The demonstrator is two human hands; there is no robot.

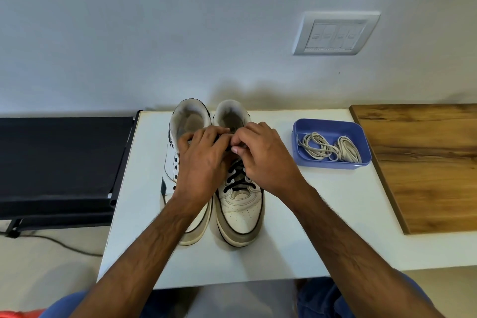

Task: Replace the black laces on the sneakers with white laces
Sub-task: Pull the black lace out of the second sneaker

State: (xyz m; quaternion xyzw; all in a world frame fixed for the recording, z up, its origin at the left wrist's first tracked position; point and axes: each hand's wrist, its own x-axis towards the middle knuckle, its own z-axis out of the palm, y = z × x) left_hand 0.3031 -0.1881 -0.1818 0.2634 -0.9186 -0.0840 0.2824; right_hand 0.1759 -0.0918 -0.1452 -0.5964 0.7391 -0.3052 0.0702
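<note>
Two white sneakers stand side by side on the white table [296, 227], toes toward me. The right sneaker [240, 212] is threaded with a black lace [237, 175]. My left hand [204, 160] lies across the left sneaker [188, 121] and pinches the black lace at the top of the right sneaker's tongue. My right hand [260, 157] pinches the same lace end from the other side. The lace's knot area is hidden under my fingers. Two coiled white laces [327, 148] lie in a blue tray [333, 124] to the right.
A wooden board [426, 162] covers the table's right part. A black bench-like surface [59, 160] stands to the left, with a cable on the floor under it. A wall switch plate [335, 33] is behind.
</note>
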